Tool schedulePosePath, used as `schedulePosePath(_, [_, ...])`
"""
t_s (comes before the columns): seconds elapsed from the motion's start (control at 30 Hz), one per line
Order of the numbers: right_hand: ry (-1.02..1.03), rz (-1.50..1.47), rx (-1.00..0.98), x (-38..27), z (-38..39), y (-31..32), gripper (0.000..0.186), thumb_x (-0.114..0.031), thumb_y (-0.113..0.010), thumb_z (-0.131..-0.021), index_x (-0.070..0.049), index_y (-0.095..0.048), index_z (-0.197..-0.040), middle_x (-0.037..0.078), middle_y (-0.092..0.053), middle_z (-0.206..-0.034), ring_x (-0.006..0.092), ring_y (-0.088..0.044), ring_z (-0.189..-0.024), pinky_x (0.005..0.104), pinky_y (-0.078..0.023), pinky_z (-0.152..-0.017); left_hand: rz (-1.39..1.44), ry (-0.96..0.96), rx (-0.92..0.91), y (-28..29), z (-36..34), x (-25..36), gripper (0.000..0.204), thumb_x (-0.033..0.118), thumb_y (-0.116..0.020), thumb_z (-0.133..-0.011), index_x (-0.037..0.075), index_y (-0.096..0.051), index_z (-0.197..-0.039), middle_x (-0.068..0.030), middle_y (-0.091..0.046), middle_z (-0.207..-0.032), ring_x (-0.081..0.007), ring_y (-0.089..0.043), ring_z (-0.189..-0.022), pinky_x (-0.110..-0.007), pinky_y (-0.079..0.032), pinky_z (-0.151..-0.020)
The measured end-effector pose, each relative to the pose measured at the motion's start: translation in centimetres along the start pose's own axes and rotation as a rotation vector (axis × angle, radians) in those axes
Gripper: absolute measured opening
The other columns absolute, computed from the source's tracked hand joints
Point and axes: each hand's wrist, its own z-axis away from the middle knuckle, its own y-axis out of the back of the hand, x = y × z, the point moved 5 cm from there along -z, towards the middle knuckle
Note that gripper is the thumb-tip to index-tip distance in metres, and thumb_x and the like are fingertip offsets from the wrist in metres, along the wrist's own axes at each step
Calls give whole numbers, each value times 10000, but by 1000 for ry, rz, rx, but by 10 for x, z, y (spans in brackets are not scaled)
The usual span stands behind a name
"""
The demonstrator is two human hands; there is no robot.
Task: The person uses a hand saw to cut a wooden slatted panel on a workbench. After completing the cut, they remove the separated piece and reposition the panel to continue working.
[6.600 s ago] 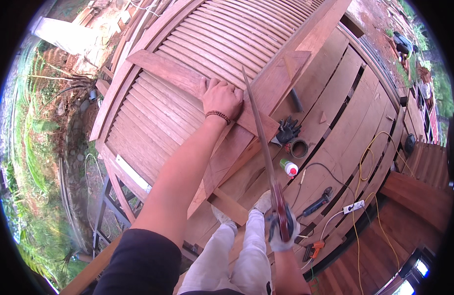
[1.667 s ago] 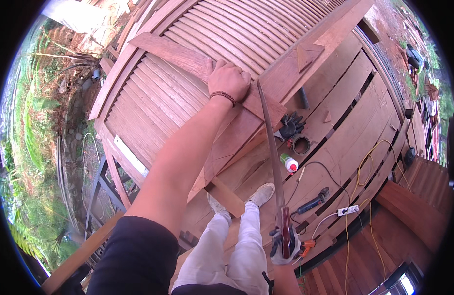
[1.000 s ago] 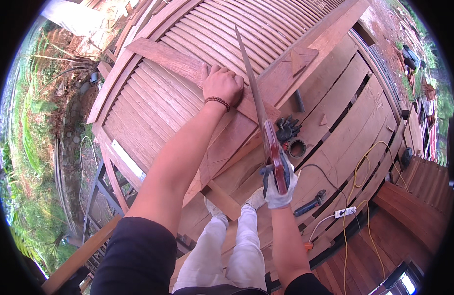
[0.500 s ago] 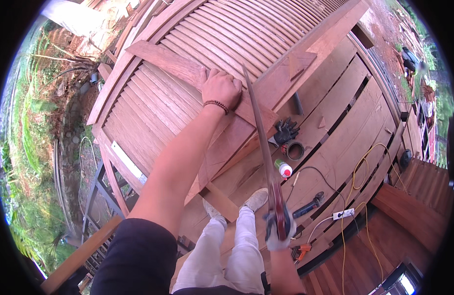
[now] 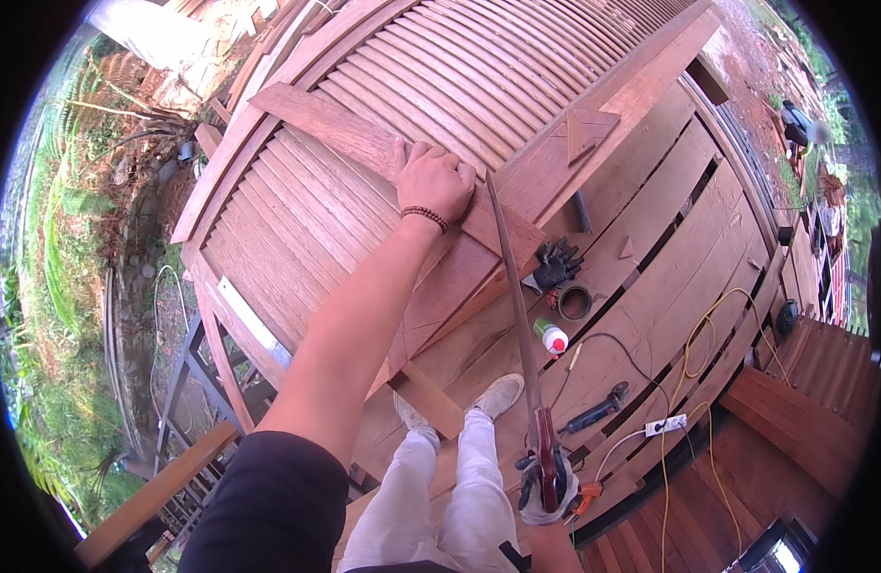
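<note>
1. A slatted wooden panel spreads over the far and left middle, beside a plank deck on the right.
2. A board lies across the panel, running from far left toward the right.
3. A handsaw points away from the near right, its blade beside the left hand, crossing the board's right part; I cannot tell whether it touches.
4. The bare left hand presses on the board, fingers curled over it.
5. The gloved right hand grasps the saw's handle, fingers wrapped.
6. Right of the saw lie a grinder and, farther off, a bottle.
</note>
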Motion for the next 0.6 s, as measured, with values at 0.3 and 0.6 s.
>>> schedulePosePath(0.3, [281,-210,83,-63,-38,-14,415,-124,-615,-915,41,-546,-1290,80,-665,-885,153,-664,-697,266,-524,-620,-25,47,-82,-3,1,-2,401,342,-477,-876,80,-773,-816,-74,-723,-950,-239,-587,-1082,-538,-229,-1168])
schedulePosePath(0.6, [544,-98,125,-90,-97,-27,416,-233,-634,-922,22,-567,-1244,105,-673,-891,189,-673,-708,292,-524,-620,6,-1,-15,-3,-9,12,377,336,-503,-869,78,-770,-808,-81,-722,-931,-246,-590,-1071,-540,-229,-1164])
